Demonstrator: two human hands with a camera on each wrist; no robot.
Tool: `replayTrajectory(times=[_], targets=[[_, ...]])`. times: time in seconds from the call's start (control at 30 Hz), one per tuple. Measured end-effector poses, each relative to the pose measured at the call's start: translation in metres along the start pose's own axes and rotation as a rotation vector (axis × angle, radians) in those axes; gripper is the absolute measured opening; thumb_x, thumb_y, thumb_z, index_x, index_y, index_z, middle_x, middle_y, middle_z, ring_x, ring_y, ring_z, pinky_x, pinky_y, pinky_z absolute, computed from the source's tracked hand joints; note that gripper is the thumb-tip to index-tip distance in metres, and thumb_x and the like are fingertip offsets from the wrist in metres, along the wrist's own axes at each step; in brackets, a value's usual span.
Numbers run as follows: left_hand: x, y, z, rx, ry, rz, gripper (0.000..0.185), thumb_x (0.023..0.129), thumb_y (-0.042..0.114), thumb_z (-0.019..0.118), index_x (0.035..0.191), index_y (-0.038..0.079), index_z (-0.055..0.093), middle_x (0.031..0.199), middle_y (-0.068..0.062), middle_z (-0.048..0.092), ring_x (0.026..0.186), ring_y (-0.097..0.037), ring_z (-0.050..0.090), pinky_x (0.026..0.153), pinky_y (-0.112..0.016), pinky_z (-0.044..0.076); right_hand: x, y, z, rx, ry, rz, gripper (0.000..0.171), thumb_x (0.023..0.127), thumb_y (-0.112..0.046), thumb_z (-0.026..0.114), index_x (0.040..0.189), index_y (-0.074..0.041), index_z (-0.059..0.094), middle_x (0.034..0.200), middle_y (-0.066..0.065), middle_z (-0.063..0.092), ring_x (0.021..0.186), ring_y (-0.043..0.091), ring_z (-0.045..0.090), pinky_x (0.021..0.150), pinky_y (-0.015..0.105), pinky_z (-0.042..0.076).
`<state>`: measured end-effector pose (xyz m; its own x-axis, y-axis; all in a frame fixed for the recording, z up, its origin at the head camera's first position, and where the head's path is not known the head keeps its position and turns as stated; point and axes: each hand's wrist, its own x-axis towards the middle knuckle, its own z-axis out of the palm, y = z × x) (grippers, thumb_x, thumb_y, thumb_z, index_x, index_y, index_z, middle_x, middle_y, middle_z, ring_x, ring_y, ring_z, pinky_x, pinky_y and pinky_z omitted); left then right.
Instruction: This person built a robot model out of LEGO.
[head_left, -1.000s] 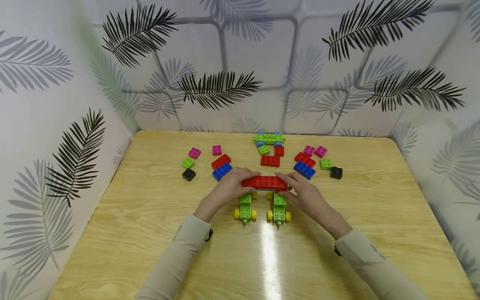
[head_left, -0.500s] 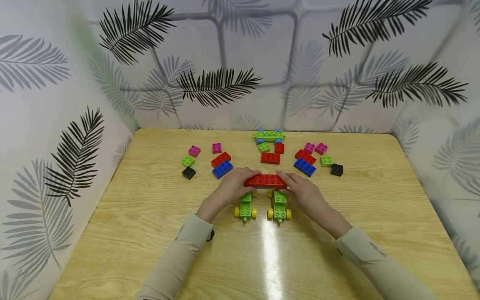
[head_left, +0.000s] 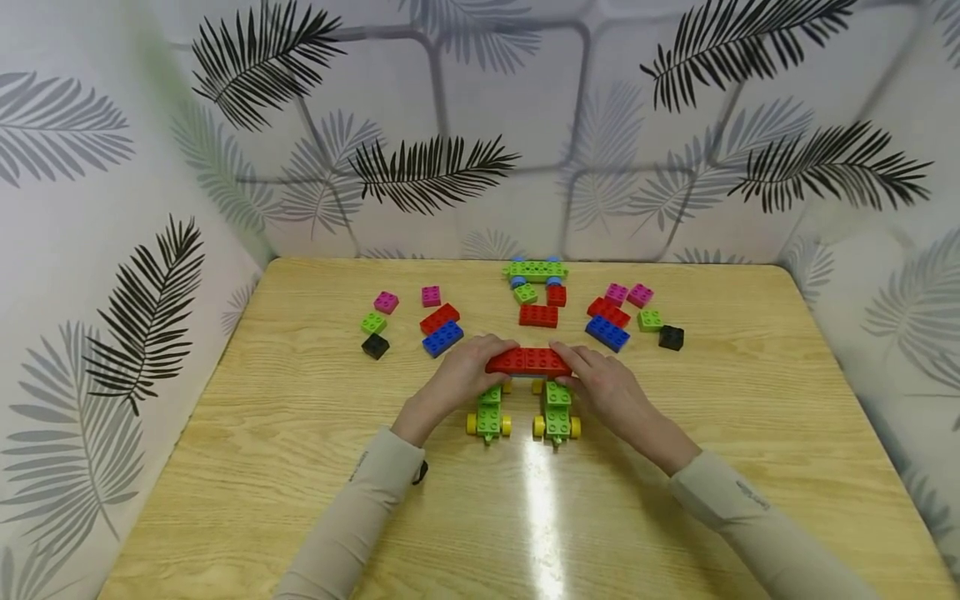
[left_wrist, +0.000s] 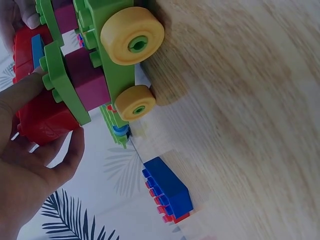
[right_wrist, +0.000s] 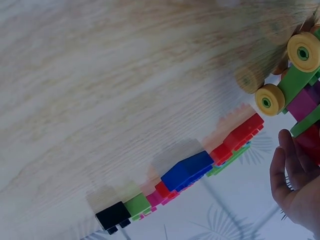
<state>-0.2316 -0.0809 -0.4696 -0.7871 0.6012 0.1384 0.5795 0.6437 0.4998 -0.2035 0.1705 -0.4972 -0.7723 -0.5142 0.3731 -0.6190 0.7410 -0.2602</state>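
A long red brick [head_left: 528,362] lies across the far ends of two green carts with yellow wheels [head_left: 488,414] [head_left: 557,412]. My left hand [head_left: 459,377] grips the brick's left end, and my right hand [head_left: 600,382] grips its right end. In the left wrist view the left hand's fingers [left_wrist: 30,95] curl round the red brick [left_wrist: 42,117] beside a green cart [left_wrist: 107,55] with magenta bricks under it. In the right wrist view the right hand [right_wrist: 295,182] sits beside the other cart's yellow wheel [right_wrist: 270,99].
Loose bricks lie behind the hands: blue [head_left: 442,338], red [head_left: 539,315], blue [head_left: 607,332], magenta [head_left: 386,302], black [head_left: 671,337] and black [head_left: 375,345]. A green plate on blue wheels [head_left: 536,271] stands at the wooden table's [head_left: 300,467] far edge. Leaf-patterned walls enclose three sides.
Both hands and the red brick stay in place on the two carts; only the head view has shifted slightly.
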Motion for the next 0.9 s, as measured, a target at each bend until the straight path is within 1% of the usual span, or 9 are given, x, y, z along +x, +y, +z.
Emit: replayTrajectory(times=[0.23, 0.37, 0.5, 0.73, 0.9], targets=[[-0.001, -0.001, 0.0, -0.006, 0.005, 0.009, 0.047, 0.086, 0.013, 0.074, 0.129, 0.006, 0.059, 0.113, -0.008, 0.065, 0.102, -0.023, 0.06, 0.089, -0.037, 0.048, 0.0, -0.001, 0.0, 0.006, -0.013, 0.017, 0.055, 0.091, -0.02, 0.068, 0.141, -0.014, 0.047, 0.11, 0.008, 0.062, 0.087, 0.024, 0.063, 0.074, 0.041, 0.054], [0.0, 0.0, -0.001, -0.012, 0.007, 0.01, 0.047, 0.085, 0.012, 0.074, 0.129, 0.006, 0.059, 0.114, -0.009, 0.064, 0.103, -0.023, 0.06, 0.09, -0.038, 0.048, 0.001, -0.001, 0.0, 0.015, -0.002, 0.015, 0.053, 0.091, -0.019, 0.068, 0.14, -0.013, 0.048, 0.11, 0.009, 0.063, 0.087, 0.025, 0.063, 0.075, 0.041, 0.054], [0.002, 0.0, -0.001, -0.027, 0.014, -0.006, 0.046, 0.086, 0.013, 0.074, 0.129, 0.004, 0.059, 0.113, -0.009, 0.064, 0.104, -0.024, 0.059, 0.091, -0.039, 0.047, 0.003, 0.0, 0.0, 0.013, 0.011, 0.013, 0.053, 0.09, -0.017, 0.069, 0.139, -0.011, 0.05, 0.11, 0.009, 0.063, 0.087, 0.025, 0.064, 0.075, 0.041, 0.054], [0.008, -0.004, 0.0, -0.063, 0.027, -0.05, 0.045, 0.085, 0.013, 0.074, 0.128, 0.007, 0.061, 0.116, -0.008, 0.065, 0.107, -0.024, 0.059, 0.093, -0.039, 0.046, 0.006, 0.004, -0.001, 0.021, 0.037, 0.003, 0.052, 0.09, -0.016, 0.069, 0.138, -0.009, 0.051, 0.107, 0.011, 0.063, 0.085, 0.025, 0.062, 0.072, 0.04, 0.054], [0.011, -0.006, -0.001, -0.089, 0.036, -0.059, 0.046, 0.085, 0.012, 0.074, 0.129, 0.007, 0.06, 0.12, -0.009, 0.064, 0.109, -0.025, 0.058, 0.095, -0.041, 0.046, 0.01, 0.005, -0.002, 0.009, 0.036, -0.003, 0.053, 0.09, -0.017, 0.069, 0.139, -0.01, 0.05, 0.107, 0.01, 0.062, 0.087, 0.025, 0.062, 0.074, 0.039, 0.054]])
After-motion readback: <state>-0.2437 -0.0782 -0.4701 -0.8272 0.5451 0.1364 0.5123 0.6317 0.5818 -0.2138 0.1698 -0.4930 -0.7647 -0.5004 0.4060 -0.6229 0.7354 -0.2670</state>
